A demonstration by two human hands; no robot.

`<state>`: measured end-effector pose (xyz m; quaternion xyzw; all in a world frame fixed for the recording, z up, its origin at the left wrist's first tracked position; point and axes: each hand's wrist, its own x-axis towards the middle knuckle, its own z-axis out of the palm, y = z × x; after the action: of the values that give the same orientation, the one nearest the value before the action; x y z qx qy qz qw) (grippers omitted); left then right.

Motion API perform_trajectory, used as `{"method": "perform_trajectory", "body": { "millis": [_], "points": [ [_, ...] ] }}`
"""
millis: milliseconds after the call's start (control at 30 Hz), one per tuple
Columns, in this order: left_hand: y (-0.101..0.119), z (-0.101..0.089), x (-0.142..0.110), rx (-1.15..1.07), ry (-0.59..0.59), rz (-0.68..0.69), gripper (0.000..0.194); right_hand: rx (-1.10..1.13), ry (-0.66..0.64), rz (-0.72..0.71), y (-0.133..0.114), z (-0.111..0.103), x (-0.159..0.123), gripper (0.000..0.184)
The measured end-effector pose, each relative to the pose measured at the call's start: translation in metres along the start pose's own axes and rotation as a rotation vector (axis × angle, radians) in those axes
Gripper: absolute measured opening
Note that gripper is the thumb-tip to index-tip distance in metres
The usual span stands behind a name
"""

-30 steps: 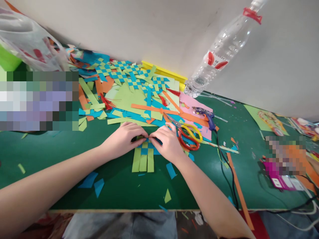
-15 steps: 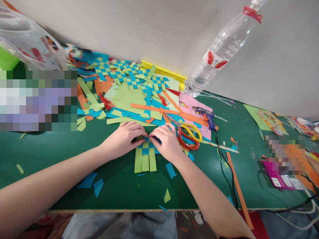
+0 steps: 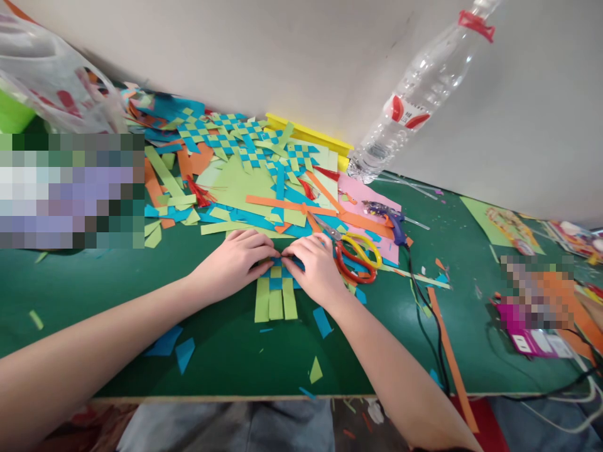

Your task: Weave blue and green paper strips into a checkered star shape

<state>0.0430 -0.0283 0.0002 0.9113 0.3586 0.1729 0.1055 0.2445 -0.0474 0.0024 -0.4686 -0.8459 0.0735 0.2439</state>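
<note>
right at the middle of the green table (image 3: 211, 358), a small woven piece (image 3: 276, 281) of blue and light green paper lies near the front edge, its three green ends pointing toward the person. the left hand (image 3: 245, 256) has thumb and fingertips nearly together, pinching the far side of the weave. the right hand (image 3: 311, 265) meets it there, its thumb and fingertips also drawn close on the paper, so the two hands almost touch. the exact strip between the fingertips is hidden. just beside the right hand lie scissors (image 3: 357, 252) with one red and one yellow handle, blades toward the paper pile. farther right, a purple glue gun (image 3: 399, 231) rests on a pink sheet (image 3: 360, 186), its black cord (image 3: 436, 326) running to the front near a long orange strip (image 3: 452, 358). beyond the hands, finished-looking checkered weaves (image 3: 254, 156) and red tassels (image 3: 200, 193) are heaped among loose paper. a clear bottle (image 3: 409, 113) stands by the wall (image 3: 226, 50).
</note>
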Motion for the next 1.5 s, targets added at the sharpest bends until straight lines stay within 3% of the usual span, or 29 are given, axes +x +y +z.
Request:
{"method": "perform_trajectory", "body": {
  "millis": [900,1067,1500],
  "points": [
    [0.003,-0.001,0.0,0.073,0.024,0.054,0.02,-0.005,-0.05,-0.075,0.004,-0.016,0.002,0.019],
    [0.001,0.0,0.0,0.069,0.018,0.044,0.022,-0.069,0.003,-0.169,0.006,-0.019,0.003,0.023],
    [0.002,-0.001,0.002,0.15,0.045,0.029,0.023,-0.124,0.052,-0.248,0.007,-0.016,0.0,0.027]
  ]
}}
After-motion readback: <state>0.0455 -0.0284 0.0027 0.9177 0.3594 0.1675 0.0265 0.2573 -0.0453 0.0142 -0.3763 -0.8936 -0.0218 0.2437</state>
